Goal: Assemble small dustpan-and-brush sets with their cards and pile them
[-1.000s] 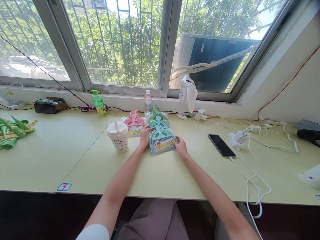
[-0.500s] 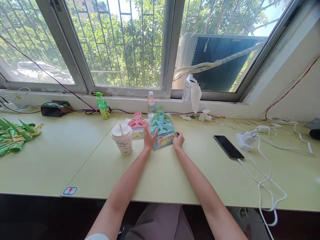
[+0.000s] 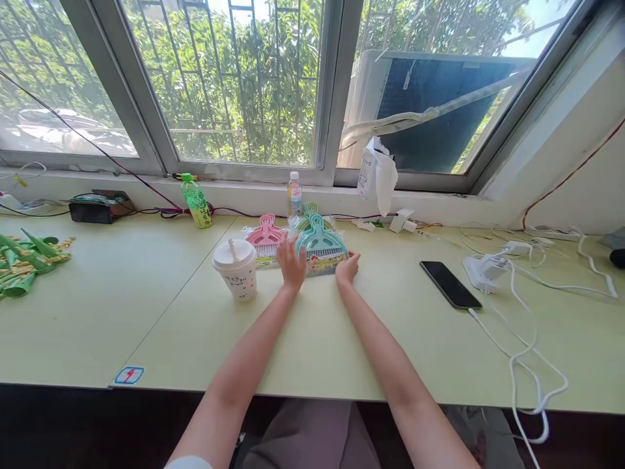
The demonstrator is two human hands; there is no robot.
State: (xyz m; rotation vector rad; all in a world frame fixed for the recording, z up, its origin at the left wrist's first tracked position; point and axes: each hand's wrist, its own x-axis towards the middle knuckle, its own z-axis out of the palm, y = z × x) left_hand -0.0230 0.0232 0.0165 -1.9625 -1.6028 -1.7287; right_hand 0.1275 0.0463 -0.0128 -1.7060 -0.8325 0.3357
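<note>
A stack of packaged dustpan and brush sets [image 3: 321, 241] in teal and green lies in front of me, wrapped in clear plastic with printed labels. My left hand [image 3: 292, 264] is upright at the stack's left edge, fingers apart, palm side towards it. At the lower right corner, my right hand [image 3: 347, 268] has its fingers curled round the stack's edge; some of them are hidden. Left of the stack is a pink dustpan and brush set [image 3: 266, 236], partly covered by my left hand.
A white lidded cup with a straw [image 3: 236, 270] stands just left of my left hand. Behind are a small bottle [image 3: 294, 195] and a green bottle [image 3: 196, 200]. A phone [image 3: 450, 284] with its white cable [image 3: 517, 357] lies right; green cone-shaped things [image 3: 29, 260] lie far left.
The teal sets have been pushed back and closer together into a neater stack. My left hand has come off the top and moved to the left edge, fingers spreading. My right hand stays at the right corner.
</note>
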